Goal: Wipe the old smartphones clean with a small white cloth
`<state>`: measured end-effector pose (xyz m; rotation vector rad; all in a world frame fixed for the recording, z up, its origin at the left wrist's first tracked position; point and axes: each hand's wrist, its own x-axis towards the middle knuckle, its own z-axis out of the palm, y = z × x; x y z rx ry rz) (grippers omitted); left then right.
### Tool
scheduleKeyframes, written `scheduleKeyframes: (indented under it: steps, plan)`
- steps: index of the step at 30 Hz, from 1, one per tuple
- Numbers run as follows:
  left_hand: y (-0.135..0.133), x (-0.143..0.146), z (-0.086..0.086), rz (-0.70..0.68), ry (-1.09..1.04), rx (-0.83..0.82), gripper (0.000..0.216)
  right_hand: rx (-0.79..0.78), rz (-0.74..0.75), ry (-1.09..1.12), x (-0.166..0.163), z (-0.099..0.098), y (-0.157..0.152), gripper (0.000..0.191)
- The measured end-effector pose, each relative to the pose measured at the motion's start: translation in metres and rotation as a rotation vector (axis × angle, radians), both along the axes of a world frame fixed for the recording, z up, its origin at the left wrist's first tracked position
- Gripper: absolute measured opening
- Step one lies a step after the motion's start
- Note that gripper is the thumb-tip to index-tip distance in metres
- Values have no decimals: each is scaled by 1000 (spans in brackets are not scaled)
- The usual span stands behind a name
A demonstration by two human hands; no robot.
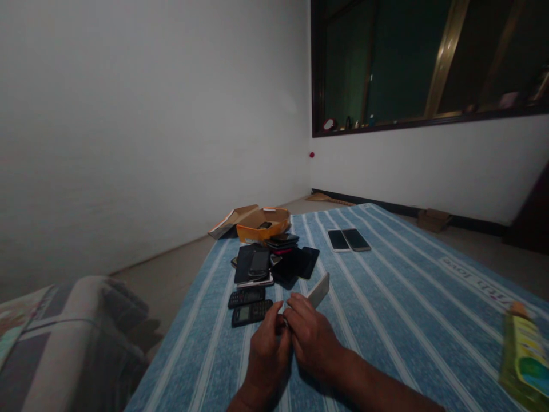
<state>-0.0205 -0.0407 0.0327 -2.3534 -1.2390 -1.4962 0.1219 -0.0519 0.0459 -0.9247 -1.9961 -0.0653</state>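
Observation:
Both my hands meet low in the middle of the view over a blue striped sheet [386, 297]. My right hand [311, 335] is closed round the near end of a white phone [319, 290], which tilts up and away. My left hand [268, 349] presses against the same near end with its fingers curled. Just beyond them lies a heap of dark phones [274, 260], with two small keypad phones [249, 305] nearest my left hand.
An open orange cardboard box [257, 223] stands behind the heap at the sheet's far edge. Two smartphones [348, 240] lie side by side further right. A yellow-green packet [525, 355] rests at the right edge. Folded bedding [64, 337] sits at the lower left.

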Motion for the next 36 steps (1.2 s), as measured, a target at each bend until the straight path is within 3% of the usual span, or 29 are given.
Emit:
scheduleKeyframes:
  steps: [11, 21, 28, 36]
  plan:
    - [0, 0, 0, -48, 15, 55, 29, -66, 18, -34, 5, 2, 3, 29]
    - [-6, 1, 9, -150, -48, -133, 28, -89, -19, -50, 3, 0, 4, 26]
    - [-9, 5, 19, -176, -166, -363, 24, -63, -15, -30, 3, -1, 4, 28]
    - [-8, 8, 23, -182, -237, -430, 18, -53, 27, -41, 6, 0, 5, 26]
